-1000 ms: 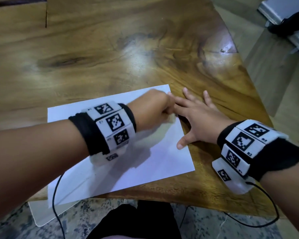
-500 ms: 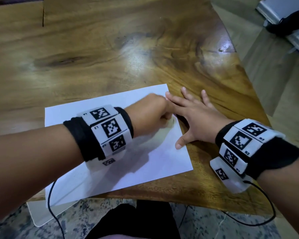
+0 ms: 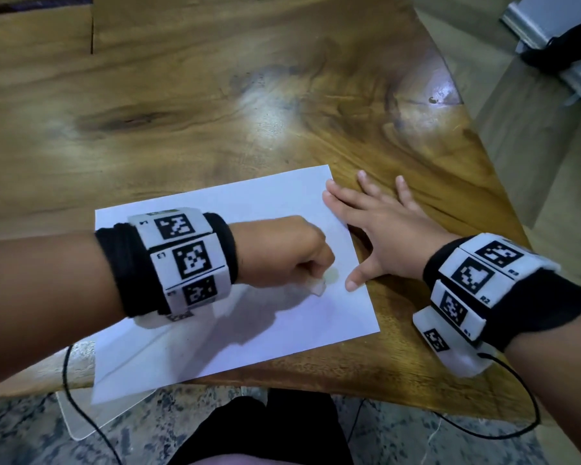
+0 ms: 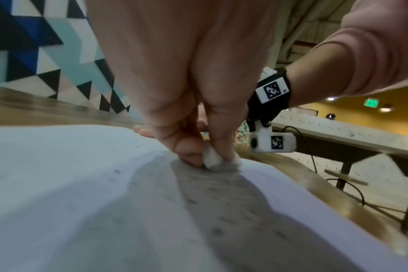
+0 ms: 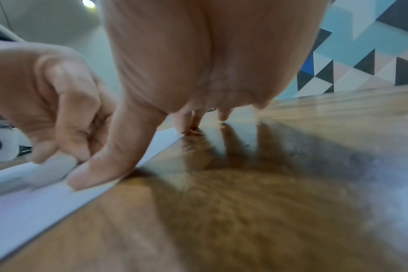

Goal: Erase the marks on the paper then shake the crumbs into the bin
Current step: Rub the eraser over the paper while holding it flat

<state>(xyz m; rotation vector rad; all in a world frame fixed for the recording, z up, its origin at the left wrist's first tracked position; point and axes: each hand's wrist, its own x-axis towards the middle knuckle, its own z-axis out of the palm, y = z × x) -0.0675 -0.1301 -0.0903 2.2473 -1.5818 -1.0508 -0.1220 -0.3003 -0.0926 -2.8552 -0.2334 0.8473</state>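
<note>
A white sheet of paper [image 3: 265, 323] lies on the wooden table [image 3: 215, 105], its near left corner hanging over the edge. My left hand [image 3: 282, 253] pinches a small white eraser [image 3: 317, 286] against the sheet near its right edge. In the left wrist view the eraser [image 4: 212, 156] sits between thumb and fingers on the paper [image 4: 82, 193], with faint grey specks around it. My right hand [image 3: 379, 229] lies flat with spread fingers, thumb and forefinger pressing the paper's right edge, the other fingers on the wood. The right wrist view shows the thumb [image 5: 105, 163] on the paper [image 5: 35, 198].
A translucent white container [image 3: 91, 411], perhaps the bin, stands on the speckled floor below the table's near left edge. Black cables hang from both wrist units. A pale ledge with a black object [image 3: 560, 48] is at the far right.
My left hand has pulled the eraser toward me along the paper's right edge, from beside the right forefinger to beside the right thumb. The right hand stays pressed in place.
</note>
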